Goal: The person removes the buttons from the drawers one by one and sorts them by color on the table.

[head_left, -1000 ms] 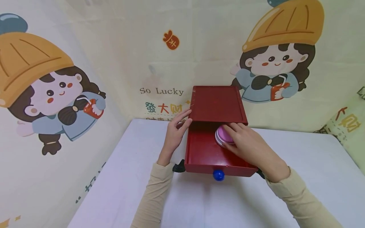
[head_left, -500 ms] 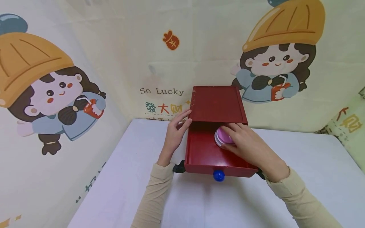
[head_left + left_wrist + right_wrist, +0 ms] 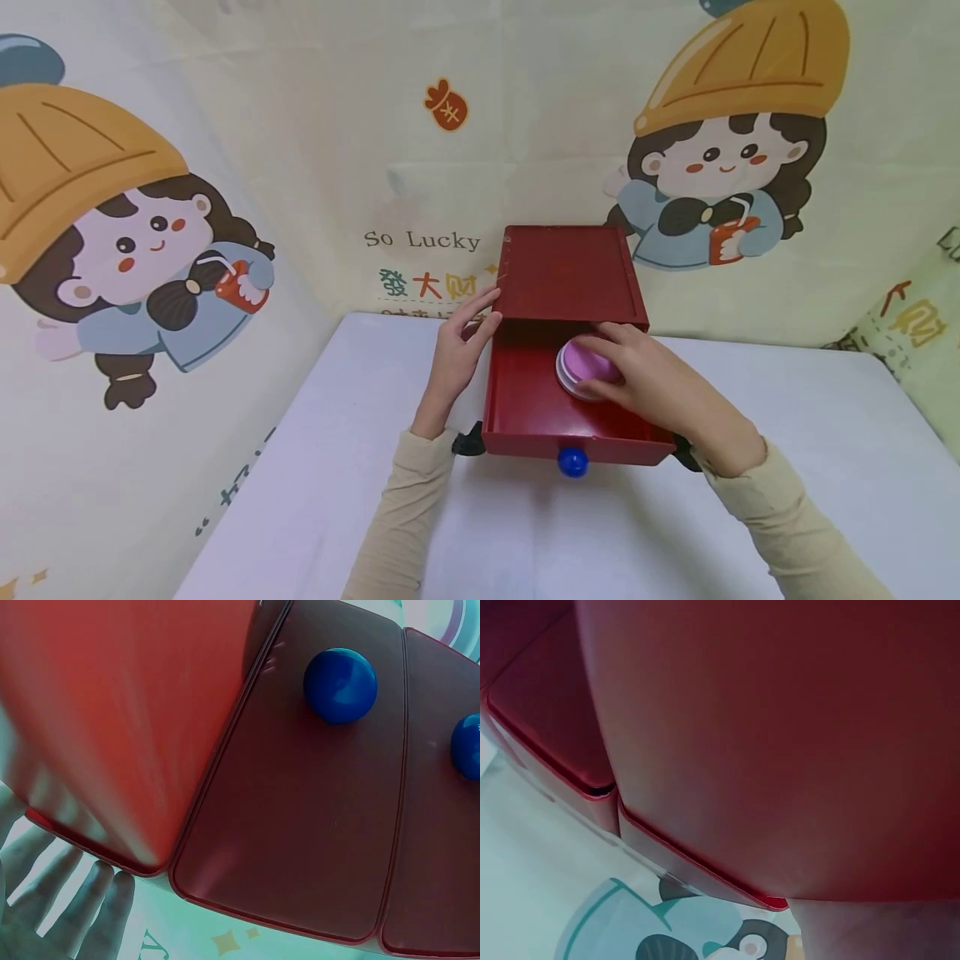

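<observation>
In the head view, your right hand (image 3: 654, 377) pinched a pink-and-white round thing (image 3: 579, 360) between thumb and fingers, inside the pulled-out drawer (image 3: 517, 404) of a red cabinet (image 3: 566, 271). Your left hand (image 3: 455, 354) lay with fingers extended against the cabinet's side, gripping nothing. The step in hand looked like handling that round thing within the drawer; the next move probably called for a firm pinch, clear of the drawer walls, and a steadying left hand. The backdrop (image 3: 375, 167) read "So Lucky" above 發大财, and a printed money bag (image 3: 447, 105) bore a yuan-like sign. No brand was visible.

In the left wrist view, your straight fingers were spread near two drawer fronts (image 3: 292, 825) with blue knobs (image 3: 340, 686); a printed "y" showed below.

The right wrist view showed red panels (image 3: 780, 750) and a cartoon print (image 3: 690, 926), without readable writing; you could not tell your grip there.
</observation>
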Tool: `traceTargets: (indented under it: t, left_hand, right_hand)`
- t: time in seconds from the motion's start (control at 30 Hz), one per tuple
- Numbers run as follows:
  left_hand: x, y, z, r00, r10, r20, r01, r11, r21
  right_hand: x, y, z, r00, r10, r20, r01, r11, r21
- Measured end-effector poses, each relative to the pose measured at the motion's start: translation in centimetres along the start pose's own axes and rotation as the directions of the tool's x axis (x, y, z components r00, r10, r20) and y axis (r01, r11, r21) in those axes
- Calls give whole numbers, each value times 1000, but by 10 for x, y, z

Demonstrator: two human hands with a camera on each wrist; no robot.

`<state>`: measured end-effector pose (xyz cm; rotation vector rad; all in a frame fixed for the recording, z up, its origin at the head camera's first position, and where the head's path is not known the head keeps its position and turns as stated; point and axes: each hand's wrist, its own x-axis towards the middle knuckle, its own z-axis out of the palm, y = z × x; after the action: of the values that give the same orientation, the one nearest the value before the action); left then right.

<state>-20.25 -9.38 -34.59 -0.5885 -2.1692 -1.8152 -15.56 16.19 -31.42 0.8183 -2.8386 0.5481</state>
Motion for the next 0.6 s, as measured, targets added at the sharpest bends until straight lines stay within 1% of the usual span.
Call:
traceTargets:
  t: [0.1,0.2,0.43,0.6]
  left_hand:
    - [0,0,0,1000,0,3,0,1000,8]
    - [0,0,0,1000,2,7,-2,1000,8]
    - [0,-1,0,1000,11,6,-11,1000,0]
    - [0,-1,0,1000,9,8,-9,1000,-1]
  right_hand:
    - [0,1,-1,1000,14,11,-15,1000,27]
    - [0,2,0,1000,8,3,-8,999,39]
    - [-1,4,2,998,-53,-34,55,995,81]
    - [-4,3,1,995,-75,-66,81,992,99]
